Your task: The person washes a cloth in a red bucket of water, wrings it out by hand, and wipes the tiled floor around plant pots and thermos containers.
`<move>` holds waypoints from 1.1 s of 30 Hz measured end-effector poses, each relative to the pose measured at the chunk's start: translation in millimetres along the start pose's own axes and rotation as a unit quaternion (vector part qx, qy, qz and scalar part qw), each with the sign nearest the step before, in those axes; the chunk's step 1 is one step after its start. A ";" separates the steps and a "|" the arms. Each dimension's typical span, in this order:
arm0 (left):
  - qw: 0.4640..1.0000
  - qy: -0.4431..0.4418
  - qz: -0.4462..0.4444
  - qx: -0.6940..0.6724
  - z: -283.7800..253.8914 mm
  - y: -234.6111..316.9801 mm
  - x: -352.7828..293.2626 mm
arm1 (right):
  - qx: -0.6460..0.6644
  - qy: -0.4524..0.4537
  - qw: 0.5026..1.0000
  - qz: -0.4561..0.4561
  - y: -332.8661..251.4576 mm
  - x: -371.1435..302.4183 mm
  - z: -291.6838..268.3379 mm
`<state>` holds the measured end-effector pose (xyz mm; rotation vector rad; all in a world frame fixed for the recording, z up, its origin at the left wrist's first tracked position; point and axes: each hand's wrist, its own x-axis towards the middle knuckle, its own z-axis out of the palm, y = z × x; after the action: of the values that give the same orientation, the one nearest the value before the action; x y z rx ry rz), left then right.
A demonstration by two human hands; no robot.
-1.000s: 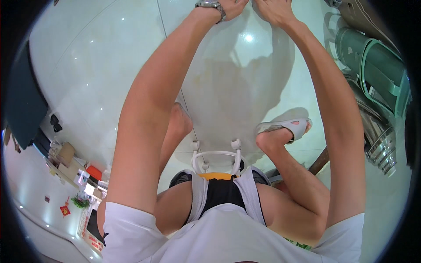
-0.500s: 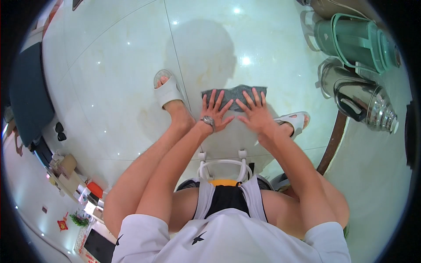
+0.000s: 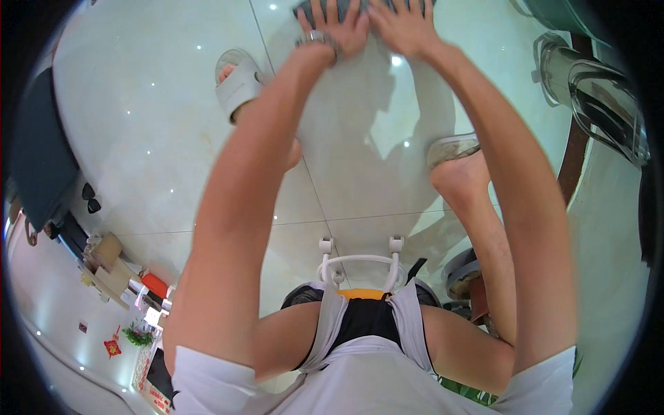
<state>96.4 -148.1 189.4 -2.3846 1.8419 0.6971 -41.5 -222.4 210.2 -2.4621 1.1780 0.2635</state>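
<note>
Two hands (image 3: 344,33) (image 3: 407,29) lie on one grey cloth (image 3: 343,8); one wristwatch (image 3: 319,40) shows

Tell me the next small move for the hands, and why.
Probably draw the dark gray fabric cloth a little nearer: the spread left hand and right hand both touch it, reaching far forward, and glossy pale floor tiles lie on its near side.
</note>
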 end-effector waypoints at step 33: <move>0.979 0.167 0.105 0.059 -6.5 -37.5 78.6 | -0.061 0.186 0.972 -0.129 39.6 55.1 1.2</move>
<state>148.2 -210.5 156.9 -2.3683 2.2143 0.1930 -37.7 -283.1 180.1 -2.8222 0.9822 -0.2149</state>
